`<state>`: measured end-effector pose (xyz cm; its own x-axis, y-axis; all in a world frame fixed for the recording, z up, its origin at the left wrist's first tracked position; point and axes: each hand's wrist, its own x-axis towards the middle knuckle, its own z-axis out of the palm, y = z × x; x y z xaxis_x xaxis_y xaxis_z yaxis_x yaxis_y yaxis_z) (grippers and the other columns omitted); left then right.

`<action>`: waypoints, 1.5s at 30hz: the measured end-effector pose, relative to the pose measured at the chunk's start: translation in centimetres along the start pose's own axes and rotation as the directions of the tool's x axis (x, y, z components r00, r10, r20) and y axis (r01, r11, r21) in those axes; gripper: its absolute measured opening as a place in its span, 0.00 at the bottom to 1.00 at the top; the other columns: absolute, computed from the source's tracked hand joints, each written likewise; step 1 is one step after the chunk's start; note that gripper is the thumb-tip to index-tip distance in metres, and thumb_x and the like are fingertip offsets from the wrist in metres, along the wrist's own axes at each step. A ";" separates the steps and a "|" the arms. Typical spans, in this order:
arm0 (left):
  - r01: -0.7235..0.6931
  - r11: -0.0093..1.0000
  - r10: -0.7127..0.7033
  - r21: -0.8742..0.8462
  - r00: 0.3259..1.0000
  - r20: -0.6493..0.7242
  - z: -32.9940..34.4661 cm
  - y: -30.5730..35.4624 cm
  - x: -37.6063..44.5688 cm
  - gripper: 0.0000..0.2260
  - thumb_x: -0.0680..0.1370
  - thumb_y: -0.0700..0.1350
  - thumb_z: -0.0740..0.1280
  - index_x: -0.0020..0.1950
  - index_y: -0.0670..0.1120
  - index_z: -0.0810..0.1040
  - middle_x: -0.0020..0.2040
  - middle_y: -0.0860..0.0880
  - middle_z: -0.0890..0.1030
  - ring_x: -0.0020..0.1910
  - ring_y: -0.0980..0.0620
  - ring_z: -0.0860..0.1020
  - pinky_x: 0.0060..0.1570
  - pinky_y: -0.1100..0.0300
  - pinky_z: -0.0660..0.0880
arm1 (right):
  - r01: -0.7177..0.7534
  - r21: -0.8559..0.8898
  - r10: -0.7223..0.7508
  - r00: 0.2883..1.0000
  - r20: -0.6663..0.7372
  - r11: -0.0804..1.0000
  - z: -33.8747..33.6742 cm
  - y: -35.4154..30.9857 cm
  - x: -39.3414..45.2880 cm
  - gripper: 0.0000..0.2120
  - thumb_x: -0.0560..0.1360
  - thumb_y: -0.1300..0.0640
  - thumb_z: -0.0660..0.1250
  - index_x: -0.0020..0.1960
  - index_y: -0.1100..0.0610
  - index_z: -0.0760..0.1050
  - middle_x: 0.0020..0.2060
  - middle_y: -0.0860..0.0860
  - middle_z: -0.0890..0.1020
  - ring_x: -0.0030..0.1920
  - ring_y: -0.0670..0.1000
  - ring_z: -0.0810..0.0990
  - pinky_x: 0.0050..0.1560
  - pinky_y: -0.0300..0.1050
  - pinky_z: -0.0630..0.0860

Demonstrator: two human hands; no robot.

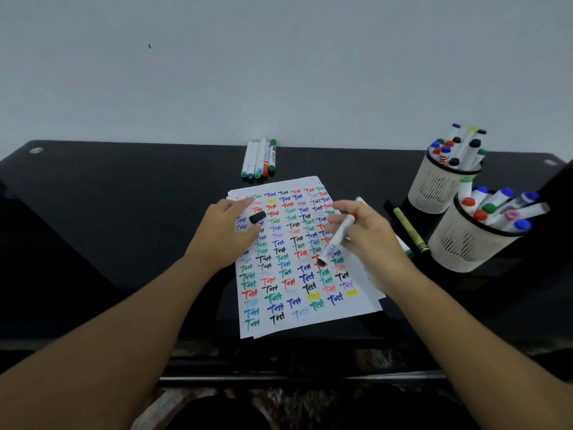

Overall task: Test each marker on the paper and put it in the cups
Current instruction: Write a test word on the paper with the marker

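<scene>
The right hand [364,234] grips a white marker [337,237] with its dark tip down on the paper [307,318], which lies on the black table [124,193] and is filled with rows of coloured "Test" words. The left hand [228,231] rests on the paper's left edge and pinches a black cap [257,216]. Five markers [259,158] lie beyond the paper. Two mesh cups [440,184] full of markers stand at the right, with a yellow-green marker [410,229] lying just beside them.

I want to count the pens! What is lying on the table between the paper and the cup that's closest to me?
In the head view, a dark yellow-green marker lies on the black table between the paper and the nearer cup.
</scene>
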<state>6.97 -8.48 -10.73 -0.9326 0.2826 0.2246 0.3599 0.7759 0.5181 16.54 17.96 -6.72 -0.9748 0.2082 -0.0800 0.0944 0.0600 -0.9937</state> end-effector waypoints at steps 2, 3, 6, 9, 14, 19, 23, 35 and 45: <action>0.045 0.999 -0.042 -0.022 0.993 0.111 -0.6 0.4 -0.1 0.33 0.79 0.57 0.69 0.80 0.64 0.57 0.77 0.50 0.62 0.74 0.48 0.62 0.70 0.50 0.66 | 0.028 -0.066 -0.029 1.000 -0.007 0.997 -0.3 1.5 -0.9 0.18 0.83 0.70 0.61 0.60 0.48 0.78 0.53 0.52 0.85 0.57 0.53 0.85 0.62 0.52 0.81; 0.056 0.998 -0.053 -0.012 0.985 0.163 -0.8 0.7 -0.2 0.34 0.79 0.59 0.69 0.80 0.68 0.53 0.79 0.50 0.57 0.77 0.47 0.57 0.73 0.46 0.63 | 0.039 -0.090 -0.040 0.999 -0.017 0.995 -0.4 1.9 -1.1 0.16 0.83 0.68 0.63 0.59 0.48 0.77 0.52 0.52 0.85 0.57 0.53 0.84 0.61 0.53 0.81; -0.050 0.985 0.003 0.164 0.962 0.274 -0.8 1.7 -0.9 0.31 0.78 0.68 0.61 0.78 0.73 0.51 0.83 0.50 0.47 0.81 0.45 0.44 0.78 0.41 0.48 | 0.053 -0.080 -0.056 0.998 -0.034 0.995 -0.1 1.8 -0.8 0.12 0.83 0.66 0.65 0.56 0.48 0.74 0.52 0.54 0.85 0.56 0.57 0.84 0.59 0.56 0.80; -0.147 0.954 0.046 0.260 0.933 0.358 0.1 2.2 -2.1 0.31 0.74 0.78 0.49 0.77 0.73 0.55 0.83 0.51 0.43 0.82 0.46 0.42 0.79 0.41 0.43 | 0.082 -0.062 -0.083 0.997 -0.004 0.995 0.6 1.3 -0.1 0.08 0.84 0.60 0.66 0.54 0.47 0.75 0.49 0.54 0.84 0.52 0.53 0.83 0.62 0.62 0.80; -0.064 0.968 -0.009 0.245 0.958 0.287 0.4 2.6 -3.2 0.32 0.74 0.78 0.48 0.77 0.72 0.60 0.83 0.52 0.47 0.81 0.48 0.47 0.79 0.45 0.46 | 0.165 -0.036 -0.165 0.986 0.005 0.986 0.6 0.9 0.0 0.11 0.85 0.47 0.63 0.62 0.48 0.80 0.37 0.47 0.80 0.42 0.45 0.81 0.55 0.49 0.82; -0.020 0.976 -0.039 0.217 0.964 0.263 0.3 2.8 -3.1 0.33 0.73 0.79 0.52 0.76 0.70 0.63 0.83 0.52 0.50 0.81 0.48 0.49 0.79 0.44 0.47 | 0.190 -0.209 -0.216 0.971 -0.107 0.959 -1.1 1.4 -0.6 0.06 0.83 0.51 0.67 0.50 0.47 0.82 0.41 0.51 0.84 0.42 0.48 0.82 0.53 0.55 0.81; -0.005 0.978 -0.051 0.207 0.963 0.264 0.3 2.8 -3.0 0.33 0.73 0.79 0.53 0.76 0.70 0.63 0.83 0.53 0.51 0.81 0.48 0.49 0.78 0.44 0.47 | 0.172 -0.283 -0.212 0.970 -0.116 0.944 -2.6 2.2 -1.0 0.04 0.80 0.53 0.73 0.47 0.46 0.82 0.42 0.47 0.85 0.46 0.50 0.85 0.53 0.56 0.83; -0.021 0.969 -0.041 0.248 0.969 0.245 0.7 2.8 -3.0 0.34 0.73 0.79 0.52 0.77 0.68 0.63 0.83 0.52 0.52 0.81 0.48 0.50 0.79 0.43 0.48 | 0.112 -0.349 -0.158 0.982 -0.106 0.930 -3.1 3.3 -1.0 0.06 0.83 0.50 0.67 0.51 0.51 0.79 0.44 0.42 0.83 0.47 0.35 0.79 0.45 0.37 0.73; -0.021 0.967 -0.045 0.254 0.967 0.250 0.7 3.0 -3.0 0.35 0.72 0.79 0.51 0.77 0.68 0.63 0.83 0.51 0.50 0.81 0.47 0.49 0.79 0.43 0.48 | 0.077 -0.375 -0.112 0.991 -0.070 0.924 -2.9 3.5 -0.7 0.05 0.83 0.48 0.68 0.49 0.46 0.79 0.46 0.43 0.85 0.50 0.42 0.82 0.57 0.51 0.81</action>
<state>10.83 -6.61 -10.46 -0.9251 0.3794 -0.0125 0.3602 0.8876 0.2872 18.11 20.86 -9.96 -0.9627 0.2682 0.0370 0.0874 0.4374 -0.8950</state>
